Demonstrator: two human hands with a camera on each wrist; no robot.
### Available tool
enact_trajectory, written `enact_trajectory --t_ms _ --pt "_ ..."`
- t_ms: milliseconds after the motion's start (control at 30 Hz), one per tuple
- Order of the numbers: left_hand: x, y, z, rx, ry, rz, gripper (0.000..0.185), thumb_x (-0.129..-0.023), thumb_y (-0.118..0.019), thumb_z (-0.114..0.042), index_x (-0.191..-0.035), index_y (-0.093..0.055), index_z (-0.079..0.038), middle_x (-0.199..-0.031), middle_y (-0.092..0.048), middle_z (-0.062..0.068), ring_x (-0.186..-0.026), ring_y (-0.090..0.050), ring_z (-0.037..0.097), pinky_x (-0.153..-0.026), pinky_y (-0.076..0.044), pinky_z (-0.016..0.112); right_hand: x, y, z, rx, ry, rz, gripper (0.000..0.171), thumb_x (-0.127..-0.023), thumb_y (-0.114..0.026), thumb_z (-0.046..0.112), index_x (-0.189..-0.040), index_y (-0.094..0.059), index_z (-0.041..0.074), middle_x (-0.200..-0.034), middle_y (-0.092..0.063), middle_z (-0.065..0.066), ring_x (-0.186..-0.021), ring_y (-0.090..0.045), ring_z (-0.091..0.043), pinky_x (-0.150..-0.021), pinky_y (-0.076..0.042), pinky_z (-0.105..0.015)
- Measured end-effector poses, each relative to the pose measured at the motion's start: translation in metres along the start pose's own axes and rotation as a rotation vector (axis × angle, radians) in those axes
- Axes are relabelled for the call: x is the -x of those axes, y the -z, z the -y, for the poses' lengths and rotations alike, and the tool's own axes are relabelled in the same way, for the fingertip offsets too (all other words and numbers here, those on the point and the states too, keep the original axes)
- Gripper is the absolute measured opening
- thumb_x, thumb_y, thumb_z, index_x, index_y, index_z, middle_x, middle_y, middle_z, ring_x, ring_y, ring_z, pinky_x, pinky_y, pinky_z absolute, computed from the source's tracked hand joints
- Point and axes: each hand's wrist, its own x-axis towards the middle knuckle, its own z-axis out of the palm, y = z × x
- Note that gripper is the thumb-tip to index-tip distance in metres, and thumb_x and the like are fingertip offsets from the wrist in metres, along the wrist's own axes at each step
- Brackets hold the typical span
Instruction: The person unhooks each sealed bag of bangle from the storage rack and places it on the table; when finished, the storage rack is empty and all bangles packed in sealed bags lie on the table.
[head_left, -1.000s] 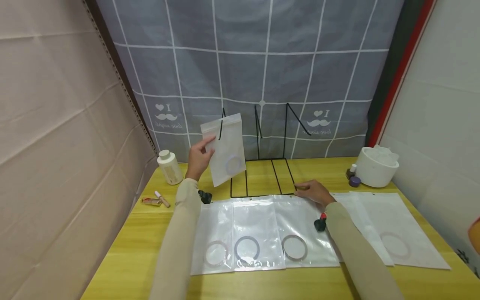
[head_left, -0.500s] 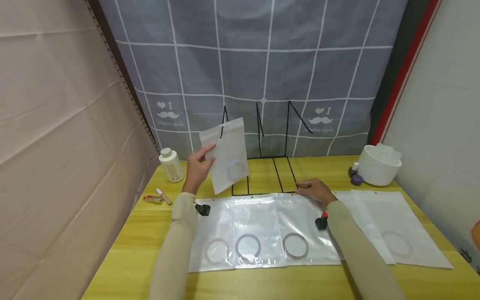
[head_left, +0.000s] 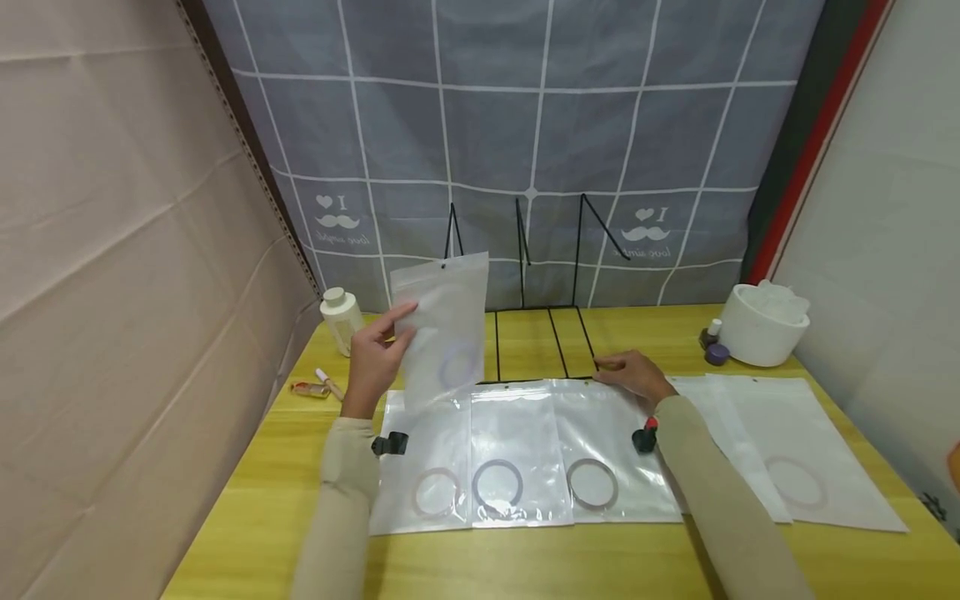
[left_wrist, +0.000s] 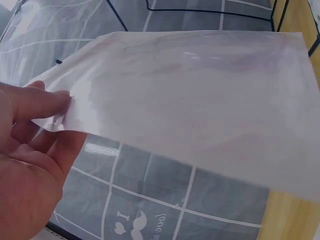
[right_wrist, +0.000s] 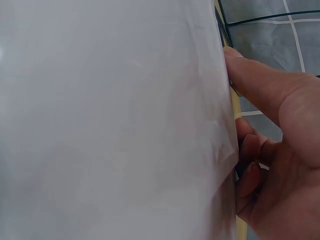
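Left hand point(head_left: 372, 360) holds a frosted pouch point(head_left: 442, 329) upright above the table point(head_left: 247, 533), thumb and fingers point(left_wrist: 37, 102) pinching its left edge; the pouch stands to the right of the fingers, a ring visible inside. It hangs just in front of the black wire rack point(head_left: 536, 333). Right hand point(head_left: 633, 377) rests at the top edge of a clear bag point(head_left: 600, 454) lying flat on the table, fingers point(right_wrist: 255, 82) loosely curled against that edge, gripping nothing clearly.

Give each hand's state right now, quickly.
Left hand: pinches frosted white plastic pouch.
Right hand: rests on flat clear plastic pouch; grip unclear.
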Motion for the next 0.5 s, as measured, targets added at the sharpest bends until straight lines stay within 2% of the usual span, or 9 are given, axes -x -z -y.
enact_trajectory --t_ms 100,167,233,333,433,500 --pt "0.009 0.016 0.002 0.071 -0.025 0.015 0.035 -0.088 -0.071 0.010 -0.123 -0.070 0.004 -0.116 -0.070 0.020 -0.081 -0.058 0.003 -0.066 -0.051 0.009 0.000 -0.001 0.000 -0.002 0.000 0.000 0.061 -0.091 -0.074 0.045 -0.143 -0.060 0.016 -0.144 -0.056 -0.021 -0.128 -0.054 -0.040 -0.104 -0.045 -0.058" --pt "0.019 0.030 -0.002 0.112 0.000 0.039 0.037 -0.088 -0.072 0.009 -0.124 -0.069 0.005 -0.112 -0.070 0.015 -0.077 -0.056 0.005 -0.065 -0.051 0.011 0.000 -0.001 0.001 -0.012 -0.007 0.001 0.061 -0.091 -0.074 0.045 -0.143 -0.060 0.016 -0.144 -0.056 -0.021 -0.127 -0.054 -0.040 -0.104 -0.045 -0.058" --pt "0.029 0.045 -0.005 0.179 0.062 0.058 0.038 -0.087 -0.072 0.010 -0.125 -0.068 0.006 -0.105 -0.069 0.008 -0.073 -0.054 0.008 -0.065 -0.052 0.014 0.001 -0.002 0.001 -0.019 -0.013 -0.002 0.062 -0.090 -0.075 0.045 -0.143 -0.060 0.016 -0.145 -0.054 -0.021 -0.129 -0.052 -0.041 -0.105 -0.044 -0.059" --pt "0.046 0.069 -0.004 0.368 0.187 0.098 0.041 -0.088 -0.066 0.016 -0.126 -0.068 0.003 -0.106 -0.071 0.000 -0.083 -0.065 0.009 -0.074 -0.057 0.018 0.002 0.000 0.000 -0.008 -0.001 -0.001 0.063 -0.090 -0.074 0.046 -0.143 -0.060 0.016 -0.145 -0.054 -0.021 -0.131 -0.050 -0.042 -0.106 -0.042 -0.060" --pt "0.062 0.094 0.014 0.565 0.302 0.161 0.047 -0.089 -0.058 0.023 -0.126 -0.069 -0.004 -0.112 -0.071 0.001 -0.093 -0.068 0.011 -0.080 -0.058 0.022 0.002 0.000 0.000 0.012 0.018 -0.003 0.062 -0.091 -0.073 0.046 -0.143 -0.060 0.015 -0.145 -0.055 -0.021 -0.130 -0.051 -0.042 -0.105 -0.043 -0.060" --pt "0.074 0.112 0.032 0.593 0.400 0.224 0.048 -0.092 -0.055 0.021 -0.126 -0.070 -0.010 -0.114 -0.070 -0.002 -0.097 -0.067 0.009 -0.082 -0.058 0.021 0.001 0.000 0.001 0.008 0.017 -0.001 0.062 -0.091 -0.073 0.046 -0.143 -0.060 0.016 -0.145 -0.055 -0.021 -0.129 -0.052 -0.041 -0.104 -0.044 -0.059"
